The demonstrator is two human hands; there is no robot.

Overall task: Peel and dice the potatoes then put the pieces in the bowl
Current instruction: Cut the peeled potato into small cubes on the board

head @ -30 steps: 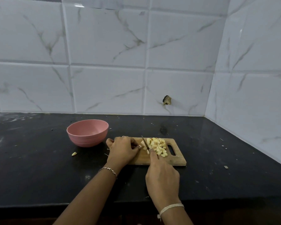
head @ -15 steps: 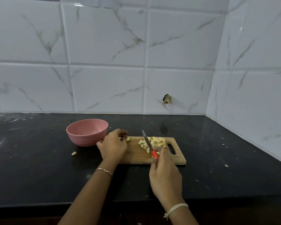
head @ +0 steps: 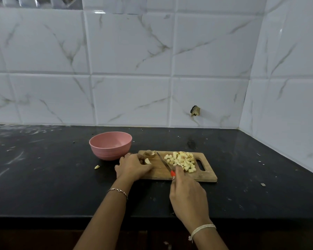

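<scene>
Bowl (head: pixel 107 153): 1
Cutting board (head: pixel 158 173): 1
Knife (head: pixel 164 163): 1
Hands: 2, left hand (head: pixel 134 168), right hand (head: pixel 187 195)
Diced potato heap (head: pixel 183 160): 1, cubes uncounted
Undiced potato chunks (head: pixel 147 161): 2
Stray piece (head: pixel 97 166) on bench (head: pixel 43 177): 1

A home kitchen: a black stone counter (head: pixel 43 186) runs into a corner on the right, backed by white marble-look wall tiles (head: pixel 130 46). A wooden chopping board (head: pixel 206 176) with diced potato (head: pixel 182 160) and a pink bowl (head: pixel 109 150) sit on it.
</scene>
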